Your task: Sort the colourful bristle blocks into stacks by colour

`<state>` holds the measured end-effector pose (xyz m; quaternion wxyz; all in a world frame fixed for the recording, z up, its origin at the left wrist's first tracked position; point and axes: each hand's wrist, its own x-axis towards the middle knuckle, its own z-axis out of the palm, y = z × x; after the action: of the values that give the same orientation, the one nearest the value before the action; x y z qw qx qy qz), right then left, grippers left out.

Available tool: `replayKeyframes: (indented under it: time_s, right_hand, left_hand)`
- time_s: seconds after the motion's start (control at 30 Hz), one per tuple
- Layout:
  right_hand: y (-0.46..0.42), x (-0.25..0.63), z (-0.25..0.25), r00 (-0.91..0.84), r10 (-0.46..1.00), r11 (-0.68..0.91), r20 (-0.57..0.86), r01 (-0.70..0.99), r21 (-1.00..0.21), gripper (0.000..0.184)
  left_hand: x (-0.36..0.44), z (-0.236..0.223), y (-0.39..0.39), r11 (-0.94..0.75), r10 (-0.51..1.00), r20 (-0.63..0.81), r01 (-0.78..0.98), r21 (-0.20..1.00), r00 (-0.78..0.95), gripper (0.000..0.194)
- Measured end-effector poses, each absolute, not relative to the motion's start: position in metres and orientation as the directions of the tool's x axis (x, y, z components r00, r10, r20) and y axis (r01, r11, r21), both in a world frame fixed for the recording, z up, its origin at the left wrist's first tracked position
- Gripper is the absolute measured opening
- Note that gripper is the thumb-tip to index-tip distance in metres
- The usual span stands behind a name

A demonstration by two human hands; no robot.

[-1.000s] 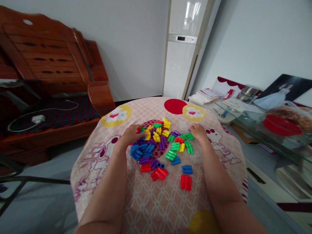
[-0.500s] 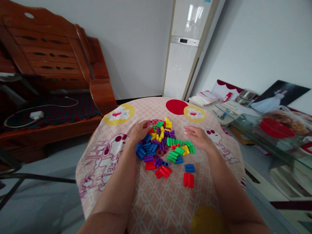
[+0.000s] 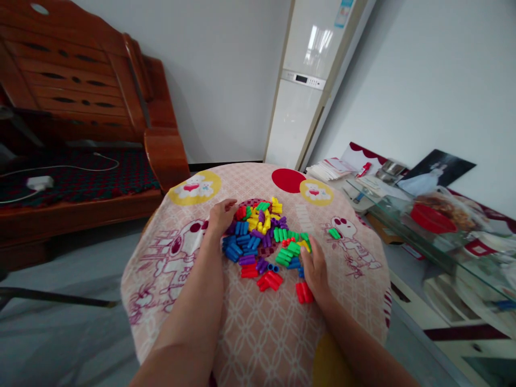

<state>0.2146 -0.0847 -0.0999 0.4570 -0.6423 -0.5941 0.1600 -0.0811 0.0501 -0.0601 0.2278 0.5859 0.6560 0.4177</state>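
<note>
A pile of plastic tube-shaped building pieces lies mid-table, with blue pieces (image 3: 241,247), yellow pieces (image 3: 262,221), purple pieces (image 3: 266,237) and green pieces (image 3: 286,253) grouped loosely by colour. At the pile's left rim rests my left hand (image 3: 221,216), fingers extended and apart, holding nothing. My right hand (image 3: 316,269) lies along the right edge with fingers stretched out, touching or nearly touching the pieces and partly covering a blue one. Red pieces (image 3: 269,280) sit on the near side; another red piece (image 3: 305,293) is beside my right wrist. One green piece (image 3: 334,233) lies apart at right.
A patterned cloth (image 3: 250,333) covers the round table. Left of it stands a wooden bench (image 3: 167,156); behind is a tall white appliance (image 3: 292,118). On the right, a glass shelf (image 3: 397,226) holds papers, a red bowl (image 3: 433,217) and bagged items.
My right hand has come nearer to me and leftward, against the pile's edge. My left hand has shifted slightly left. A lone green piece now shows at the right.
</note>
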Motion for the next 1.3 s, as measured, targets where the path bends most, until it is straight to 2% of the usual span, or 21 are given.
replayKeyframes:
  time_s: [0.1, 0.2, 0.3, 0.37, 0.43, 0.53, 0.6, 0.7, 0.8, 0.93, 1.0, 1.2, 1.3]
  right_hand:
    - [-0.065, 0.181, -0.095, 0.229, 0.913, 0.150, 0.337, 0.580, -0.801, 0.064]
    - [-0.053, 0.160, -0.090, 0.129, 0.927, 0.224, 0.353, 0.565, -0.794, 0.061]
    - [-0.039, 0.180, -0.078, 0.132, 0.915, 0.237, 0.380, 0.585, -0.776, 0.058]
    - [-0.024, 0.221, -0.071, 0.258, 0.859, 0.180, 0.443, 0.656, -0.732, 0.058]
    - [-0.008, 0.271, -0.067, 0.387, 0.787, 0.053, 0.480, 0.733, -0.678, 0.057]
    - [0.014, 0.326, -0.073, 0.575, 0.725, -0.212, 0.379, 0.709, -0.672, 0.054]
    - [0.024, 0.331, -0.081, 0.569, 0.762, -0.257, 0.307, 0.703, -0.663, 0.052]
    - [0.030, 0.295, -0.093, 0.409, 0.866, -0.101, 0.289, 0.709, -0.698, 0.049]
    - [0.024, 0.240, -0.097, 0.222, 0.930, 0.087, 0.292, 0.640, -0.764, 0.056]
    - [0.007, 0.191, -0.086, -0.001, 0.972, 0.201, 0.235, 0.525, -0.827, 0.056]
    - [0.007, 0.186, -0.077, -0.042, 0.972, 0.220, 0.232, 0.521, -0.825, 0.054]
    - [0.068, 0.187, -0.059, 0.022, 0.940, 0.259, 0.341, 0.606, -0.752, 0.042]
    - [0.097, 0.176, -0.061, -0.075, 0.952, 0.265, 0.297, 0.689, -0.674, 0.039]
  left_hand:
    - [-0.087, -0.061, 0.049, -0.023, 0.946, 0.204, 0.573, 0.819, -0.253, 0.040]
    - [-0.091, -0.064, 0.050, -0.006, 0.939, 0.207, 0.590, 0.808, -0.274, 0.039]
    - [-0.093, -0.067, 0.051, -0.003, 0.939, 0.203, 0.583, 0.813, -0.278, 0.041]
    - [-0.094, -0.068, 0.052, -0.001, 0.939, 0.199, 0.579, 0.815, -0.279, 0.042]
    - [-0.096, -0.069, 0.052, 0.004, 0.938, 0.200, 0.584, 0.812, -0.283, 0.042]
    - [-0.099, -0.069, 0.054, 0.019, 0.931, 0.205, 0.604, 0.797, -0.301, 0.041]
    - [-0.100, -0.069, 0.056, 0.039, 0.929, 0.201, 0.622, 0.782, -0.310, 0.040]
    - [-0.102, -0.070, 0.057, 0.071, 0.932, 0.181, 0.645, 0.761, -0.316, 0.040]
    - [-0.102, -0.071, 0.058, 0.088, 0.936, 0.163, 0.659, 0.747, -0.311, 0.040]
    - [-0.104, -0.071, 0.058, 0.089, 0.947, 0.146, 0.669, 0.738, -0.286, 0.039]
    - [-0.105, -0.072, 0.059, 0.095, 0.949, 0.140, 0.680, 0.727, -0.282, 0.038]
    - [-0.106, -0.070, 0.061, 0.123, 0.951, 0.121, 0.707, 0.697, -0.285, 0.033]
    - [-0.105, -0.067, 0.059, 0.111, 0.954, 0.124, 0.710, 0.695, -0.271, 0.031]
